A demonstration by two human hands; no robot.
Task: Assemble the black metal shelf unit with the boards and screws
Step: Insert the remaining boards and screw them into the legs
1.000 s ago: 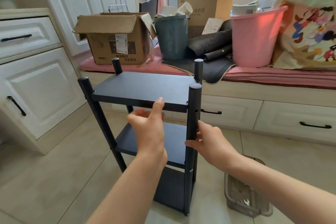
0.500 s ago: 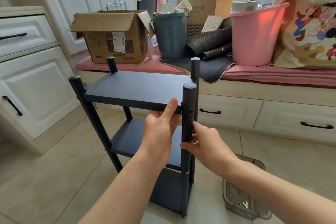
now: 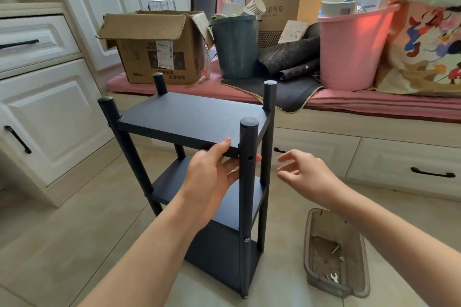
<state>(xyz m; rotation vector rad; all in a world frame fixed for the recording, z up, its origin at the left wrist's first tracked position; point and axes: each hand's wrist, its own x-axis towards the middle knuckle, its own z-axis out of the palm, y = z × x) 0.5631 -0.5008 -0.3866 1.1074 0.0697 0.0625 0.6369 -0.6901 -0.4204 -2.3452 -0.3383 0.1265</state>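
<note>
Head view: left hand (image 3: 212, 172) grips top board (image 3: 192, 117), right hand (image 3: 304, 174) free.

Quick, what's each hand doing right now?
Left hand: grips the top board at its front edge.
Right hand: open, holding nothing.

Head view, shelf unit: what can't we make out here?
- Left hand: fingers under the top board are hidden by the board and near-right post.
- Post's upper holes: whether any screw sits inside is too small to tell.
- Tray on the floor: the small hardware is too small to count.
- Far-left post: its lower part is hidden behind the boards.
</note>
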